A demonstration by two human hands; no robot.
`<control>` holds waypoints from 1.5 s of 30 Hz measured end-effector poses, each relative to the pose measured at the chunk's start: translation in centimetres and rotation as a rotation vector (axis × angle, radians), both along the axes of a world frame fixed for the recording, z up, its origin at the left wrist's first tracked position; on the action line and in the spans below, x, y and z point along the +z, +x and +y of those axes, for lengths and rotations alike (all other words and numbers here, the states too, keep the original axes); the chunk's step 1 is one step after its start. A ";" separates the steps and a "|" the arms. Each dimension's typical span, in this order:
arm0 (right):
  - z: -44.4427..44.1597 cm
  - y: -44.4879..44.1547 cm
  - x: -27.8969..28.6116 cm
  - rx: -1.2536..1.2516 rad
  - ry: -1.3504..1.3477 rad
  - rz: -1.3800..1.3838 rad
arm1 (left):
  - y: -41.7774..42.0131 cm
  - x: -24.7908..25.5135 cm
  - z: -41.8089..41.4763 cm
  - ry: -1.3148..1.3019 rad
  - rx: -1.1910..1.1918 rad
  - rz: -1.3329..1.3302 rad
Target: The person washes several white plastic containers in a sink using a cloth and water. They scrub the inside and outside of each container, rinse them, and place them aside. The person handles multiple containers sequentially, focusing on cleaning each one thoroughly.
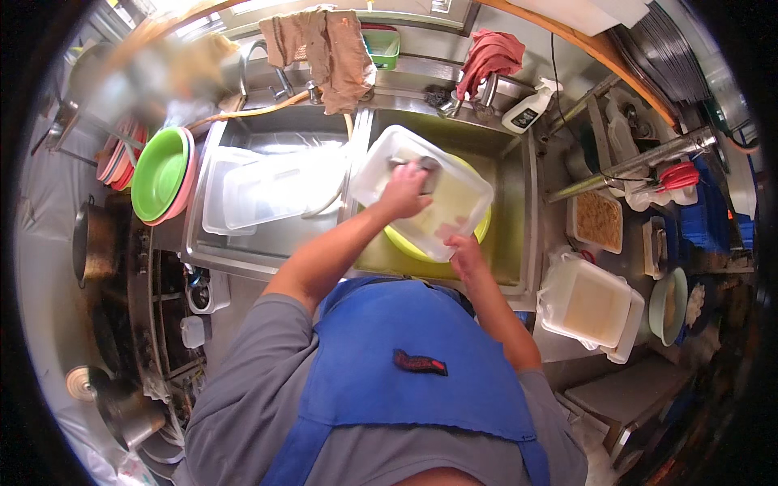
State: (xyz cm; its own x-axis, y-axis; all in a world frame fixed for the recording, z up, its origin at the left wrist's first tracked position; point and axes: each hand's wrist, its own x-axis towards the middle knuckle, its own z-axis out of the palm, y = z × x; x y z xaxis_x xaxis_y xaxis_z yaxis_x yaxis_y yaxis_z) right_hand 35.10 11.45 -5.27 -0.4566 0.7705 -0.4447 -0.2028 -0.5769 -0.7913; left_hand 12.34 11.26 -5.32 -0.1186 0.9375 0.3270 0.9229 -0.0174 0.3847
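A translucent white plastic tub (389,143) is tilted over the right sink basin (513,243). My right hand (465,255) grips its near right corner by the rim. Inside the tub, my left hand (406,189) presses a grey scouring pad (430,165) against the plastic; the pad is blurred and partly covered by the fingers. Beneath the tub, a yellow-green basin (404,244) sits in the sink, mostly hidden. Two clear plastic containers (261,200) lie overlapping in the left sink basin (273,246).
Stacked bowls with a green one (159,176) on top stand left of the sinks. Behind hang a brown cloth (328,48) and a red cloth (491,58), near a white spray bottle (529,109). Lidded tubs (592,304) stand on the right counter. A metal rail (638,161) juts out at right.
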 end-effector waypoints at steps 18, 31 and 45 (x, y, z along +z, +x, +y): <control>-0.4 -0.7 -0.6 0.029 -0.040 -0.002 | 0.1 1.2 0.7 0.027 -0.102 -0.365; -0.8 -0.1 2.9 -0.013 0.038 -0.083 | -2.9 2.9 0.6 0.241 -0.008 -0.135; -0.8 -0.5 2.0 -0.084 0.013 0.052 | -0.6 2.8 0.0 -0.041 0.209 -0.311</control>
State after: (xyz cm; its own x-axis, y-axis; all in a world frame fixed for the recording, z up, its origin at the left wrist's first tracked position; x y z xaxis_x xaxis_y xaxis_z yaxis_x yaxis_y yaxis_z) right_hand 34.56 10.63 -3.23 -0.4122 0.8127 -0.4118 -0.2913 -0.5458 -0.7857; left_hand 11.78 11.27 -2.50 -0.3969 0.8939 0.2084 0.7440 0.1804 0.6433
